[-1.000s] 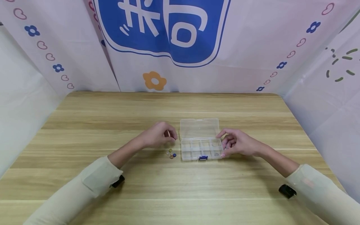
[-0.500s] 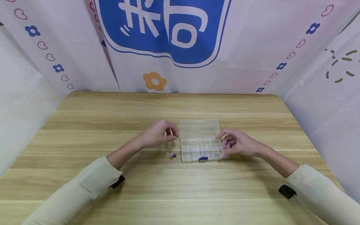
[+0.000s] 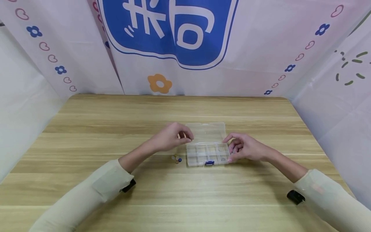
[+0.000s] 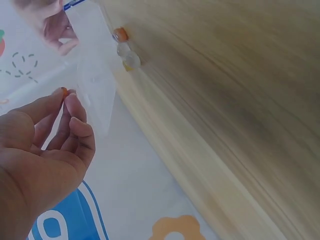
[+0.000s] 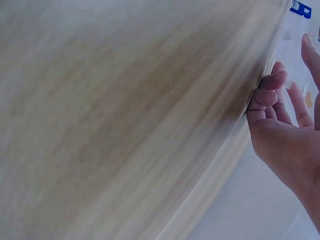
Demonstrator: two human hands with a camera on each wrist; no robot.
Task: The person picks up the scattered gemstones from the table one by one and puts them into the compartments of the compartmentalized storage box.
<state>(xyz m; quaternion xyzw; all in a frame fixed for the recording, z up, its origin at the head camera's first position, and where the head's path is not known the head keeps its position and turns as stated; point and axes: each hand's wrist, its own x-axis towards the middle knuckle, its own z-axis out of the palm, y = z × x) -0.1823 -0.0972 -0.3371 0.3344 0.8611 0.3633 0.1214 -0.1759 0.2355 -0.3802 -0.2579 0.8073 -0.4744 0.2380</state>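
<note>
My left hand (image 3: 173,136) pinches a small round orange bead-like piece (image 4: 64,92) between thumb and fingertips. It hovers over the left side of the raised clear lid (image 3: 207,132) of a plastic compartment box (image 3: 203,163). My right hand (image 3: 248,148) grips the box's right end, thumb at the front corner and index finger near the hinge. A blue latch (image 3: 209,163) sits on the box's front edge. Faint clear round pieces (image 3: 223,159) show in the right-hand compartments. Left of the box lies a small cluster of round pieces, including a blue one (image 3: 180,160) and an orange one (image 4: 121,34).
The wooden table (image 3: 185,199) reaches back to a printed cloth (image 3: 249,64) hanging behind it. Similar white cloth flanks both sides. A black wrist device (image 3: 295,197) shows under the right sleeve, another (image 3: 128,186) under the left.
My left hand has moved right, from beside the box to over the lid's left edge. My right hand and the box have stayed in place.
</note>
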